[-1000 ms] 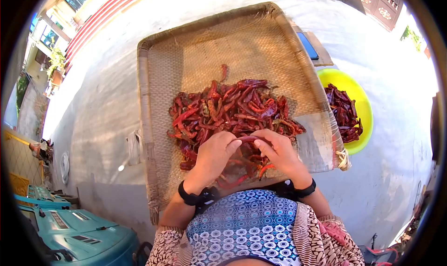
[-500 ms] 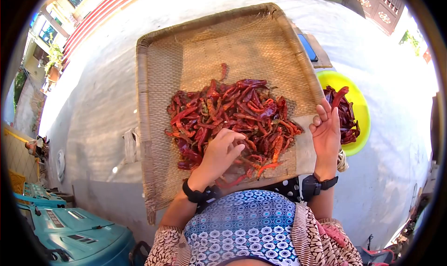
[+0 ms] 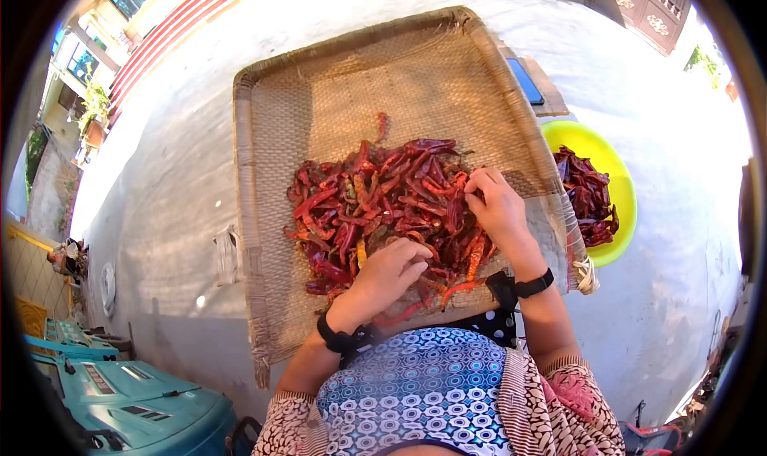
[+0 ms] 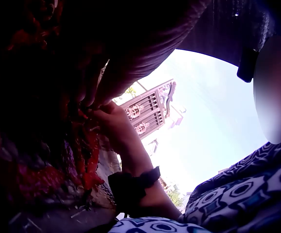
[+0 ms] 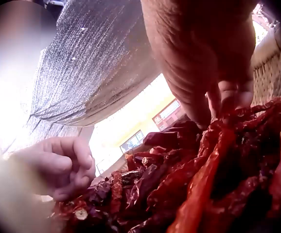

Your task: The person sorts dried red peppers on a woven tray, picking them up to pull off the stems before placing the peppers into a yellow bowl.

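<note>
A heap of dried red chili peppers lies in a large woven bamboo tray in front of me. My right hand is at the heap's right side, thumb and fingertips pinching a dark red chili pepper. In the right wrist view that hand comes down onto the peppers from above. Low over the near part of the heap is my left hand, its fingers loosely curled and no pepper showing in them. The right wrist view shows the left hand beside the pile; the left wrist view is very dark.
A yellow-green basin with dark red chili peppers stands right of the tray. Beyond it a blue-screened phone lies on a board by the tray's edge. A teal vehicle-like body is at lower left, and red-edged steps rise at upper left.
Both hands were at one chili pepper; then the right hand carried it to the basin's edge. Now the right hand is back at the heap, without that pepper. The left hand stayed over the near heap.
</note>
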